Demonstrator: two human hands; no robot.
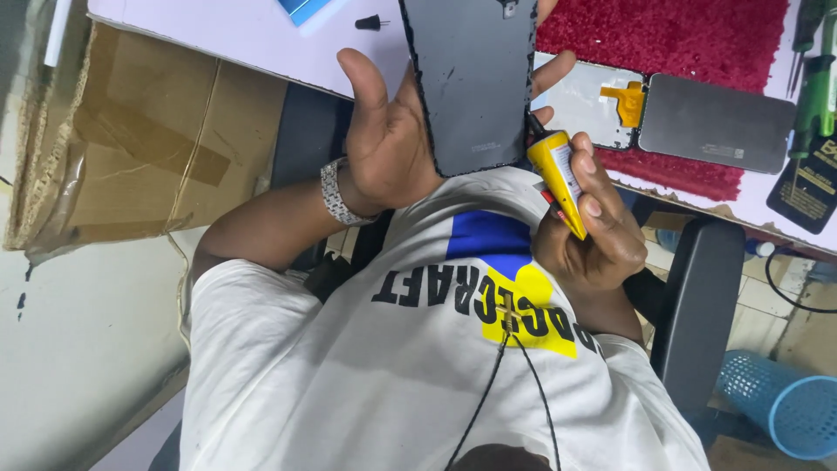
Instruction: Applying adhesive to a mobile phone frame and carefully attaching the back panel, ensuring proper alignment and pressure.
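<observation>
My left hand (388, 144), with a silver watch on the wrist, holds a dark grey phone back panel (471, 78) upright in front of my chest; its edges carry black adhesive residue. My right hand (593, 235) grips a small yellow glue tube (562, 179), whose nozzle touches the panel's lower right edge. Both hands hover near the front edge of the white table (244, 44).
A red mat (671, 39) on the table bears a phone display part with an orange flex (597, 105) and a grey slab (715, 122). Green screwdrivers (815, 87), a black packet (806, 187) and a small black cap (370, 22) lie nearby. Cardboard box (139, 131) left, blue basket (785, 401) lower right.
</observation>
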